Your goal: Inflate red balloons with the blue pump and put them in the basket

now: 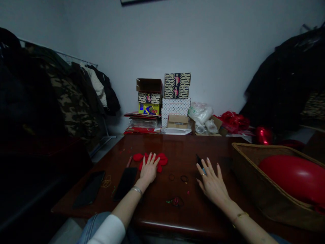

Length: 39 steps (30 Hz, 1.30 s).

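Observation:
My left hand [149, 171] lies open, fingers spread, over a small heap of limp red pieces [163, 159] that look like uninflated balloons; part of the heap is hidden under it. My right hand [213, 181] is also open, palm down, above a slim dark object [198, 159] with a blue part. The fingers cover most of that object, so its kind is unclear. Between the hands are a thin ring [171, 177] and a dark hair tie [184, 178]. Nearer the front edge rests a hair tie with a red and green ornament [176, 202].
Left on the brown table [152, 206] are a dark phone [125, 183], a dark flat slab [89, 189] and yellowish bands [106, 181]. A wicker basket [264, 200] holding an inflated red balloon [294, 179] stands right. Stacked boxes [176, 108] line the wall; coats [68, 91] hang left.

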Each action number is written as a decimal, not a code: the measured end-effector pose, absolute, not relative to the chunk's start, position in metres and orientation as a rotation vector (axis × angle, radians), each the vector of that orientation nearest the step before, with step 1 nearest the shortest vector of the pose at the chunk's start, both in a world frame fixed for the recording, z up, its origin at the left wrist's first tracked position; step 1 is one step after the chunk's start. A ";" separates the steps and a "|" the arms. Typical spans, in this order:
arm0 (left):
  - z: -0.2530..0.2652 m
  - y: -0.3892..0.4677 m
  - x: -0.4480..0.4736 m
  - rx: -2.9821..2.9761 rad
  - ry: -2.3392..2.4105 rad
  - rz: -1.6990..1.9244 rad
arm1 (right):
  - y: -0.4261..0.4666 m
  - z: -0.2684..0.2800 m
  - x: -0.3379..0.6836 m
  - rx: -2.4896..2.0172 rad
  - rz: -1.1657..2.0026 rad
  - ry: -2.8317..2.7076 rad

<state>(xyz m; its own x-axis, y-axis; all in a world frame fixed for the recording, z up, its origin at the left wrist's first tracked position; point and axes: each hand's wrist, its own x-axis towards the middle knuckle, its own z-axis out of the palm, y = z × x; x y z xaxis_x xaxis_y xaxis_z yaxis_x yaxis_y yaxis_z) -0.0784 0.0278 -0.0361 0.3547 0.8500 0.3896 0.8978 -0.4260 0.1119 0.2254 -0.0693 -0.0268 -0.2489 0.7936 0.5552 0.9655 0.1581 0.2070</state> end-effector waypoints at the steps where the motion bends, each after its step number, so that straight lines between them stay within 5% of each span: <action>1: -0.036 0.031 -0.081 -2.484 -1.625 -0.559 | -0.068 -0.028 0.227 -1.689 -0.758 -2.130; 18: -0.049 0.065 -0.084 -2.557 -1.466 -0.207 | -0.056 -0.053 0.231 -1.816 -0.763 -2.091; 25: -0.043 0.063 -0.083 -2.621 -1.538 -0.401 | -0.056 -0.061 0.236 -1.935 -0.725 -2.093; 33: -0.025 0.046 -0.063 -2.472 -2.176 -1.526 | -0.054 -0.072 0.249 -2.279 -0.398 -1.955; 39: -0.012 0.023 -0.035 -1.560 -3.153 -3.082 | -0.056 -0.072 0.257 -2.326 -0.266 -1.884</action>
<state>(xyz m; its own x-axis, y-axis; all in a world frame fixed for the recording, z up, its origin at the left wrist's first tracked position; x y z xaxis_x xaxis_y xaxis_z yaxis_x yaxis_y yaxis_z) -0.0351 0.0230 -0.0125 0.0797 0.8913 -0.4463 -0.4257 0.4353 0.7933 0.2567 -0.0565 -0.0723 0.2020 0.9540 0.2215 0.9780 -0.2084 0.0056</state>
